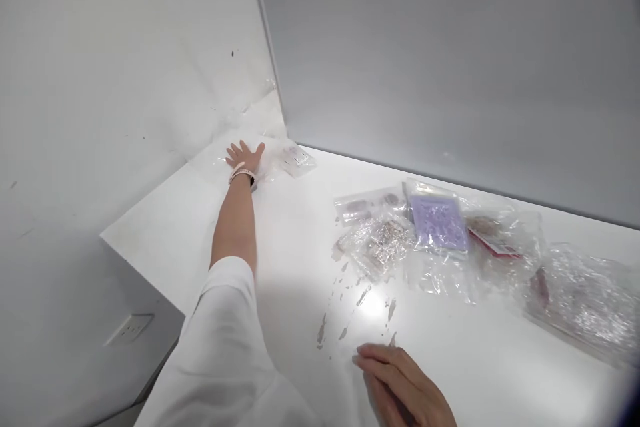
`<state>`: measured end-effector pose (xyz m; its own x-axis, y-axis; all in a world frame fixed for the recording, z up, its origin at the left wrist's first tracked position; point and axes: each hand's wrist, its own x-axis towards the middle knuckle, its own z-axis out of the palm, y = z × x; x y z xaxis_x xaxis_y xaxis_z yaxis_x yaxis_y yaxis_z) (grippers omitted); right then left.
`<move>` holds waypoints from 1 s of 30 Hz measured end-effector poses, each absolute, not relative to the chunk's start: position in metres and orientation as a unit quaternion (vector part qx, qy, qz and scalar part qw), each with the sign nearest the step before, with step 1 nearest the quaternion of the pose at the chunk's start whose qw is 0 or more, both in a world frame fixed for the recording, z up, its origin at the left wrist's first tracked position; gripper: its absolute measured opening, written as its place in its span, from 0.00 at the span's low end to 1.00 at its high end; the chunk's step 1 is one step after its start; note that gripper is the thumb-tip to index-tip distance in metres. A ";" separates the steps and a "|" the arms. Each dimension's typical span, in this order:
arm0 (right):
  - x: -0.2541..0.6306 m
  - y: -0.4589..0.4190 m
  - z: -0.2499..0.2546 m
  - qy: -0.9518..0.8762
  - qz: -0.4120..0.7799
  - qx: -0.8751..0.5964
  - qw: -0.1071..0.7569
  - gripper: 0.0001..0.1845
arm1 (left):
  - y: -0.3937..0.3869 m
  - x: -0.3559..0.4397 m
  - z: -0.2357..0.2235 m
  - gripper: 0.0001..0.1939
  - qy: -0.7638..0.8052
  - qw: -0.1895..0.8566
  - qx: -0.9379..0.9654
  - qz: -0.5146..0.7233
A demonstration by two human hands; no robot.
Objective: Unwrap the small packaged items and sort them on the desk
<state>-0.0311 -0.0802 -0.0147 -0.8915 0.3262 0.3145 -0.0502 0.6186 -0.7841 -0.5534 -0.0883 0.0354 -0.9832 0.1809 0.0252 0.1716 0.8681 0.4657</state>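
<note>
Far out on the white table (285,240), close to the wall corner, my left hand (245,159) lies flat with its fingers spread. It presses on a thin clear plastic bag (273,163), and a pale band circles that wrist. Just right of the hand is a small clear packet (299,159) with dark print. My right hand (405,383) rests low on the table at the front, its fingers together and loosely curled. Nothing shows in it, though its underside is hidden.
Along the right lie a purple packet (440,221), a clear bag with shiny contents (387,243), a bag with a red-edged card (493,240) and a large crinkled bag (585,300). Grey marks (323,330) spot the tabletop. A grey panel (450,67) rises behind; a wall socket (131,328) sits lower left.
</note>
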 end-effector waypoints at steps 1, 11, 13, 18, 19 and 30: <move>-0.031 -0.079 -0.015 -0.869 0.436 -0.074 0.221 0.19 | -0.084 -0.554 0.040 0.48 0.967 -0.010 0.095 0.234; -0.027 -0.082 -0.011 -0.839 0.481 -0.064 0.248 0.18 | -0.017 -0.485 0.056 0.24 0.875 0.013 0.481 -0.048; -0.026 -0.084 -0.009 -0.833 0.482 -0.055 0.266 0.18 | -0.004 -0.475 0.053 0.18 0.888 0.020 0.457 -0.049; -0.022 -0.082 -0.004 -0.830 0.487 -0.054 0.268 0.18 | 0.013 -0.446 0.065 0.12 0.880 0.038 0.471 -0.045; -0.021 -0.082 -0.004 -0.831 0.484 -0.057 0.267 0.18 | 0.012 -0.437 0.067 0.13 0.876 0.045 0.478 -0.042; 0.005 -0.077 0.001 -0.784 0.552 -0.126 0.255 0.15 | -0.042 -0.316 0.102 0.13 0.899 0.076 0.395 0.171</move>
